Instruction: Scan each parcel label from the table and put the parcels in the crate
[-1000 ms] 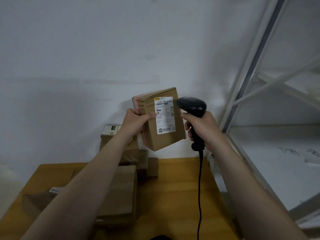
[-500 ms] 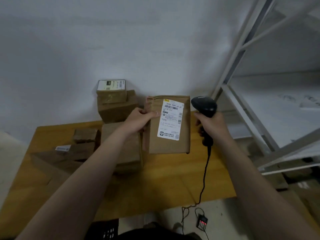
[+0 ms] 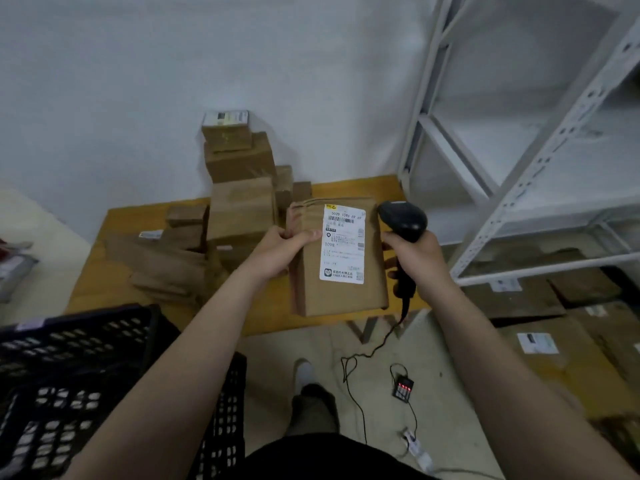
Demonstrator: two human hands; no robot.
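Left grip (image 3: 277,251) — parcel (image 3: 343,296) edge, scanner (image 3: 403,220) beside

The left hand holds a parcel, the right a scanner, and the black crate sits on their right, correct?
No: the head view shows the black crate on the person's left; the left hand holds the parcel, the right hand the scanner.
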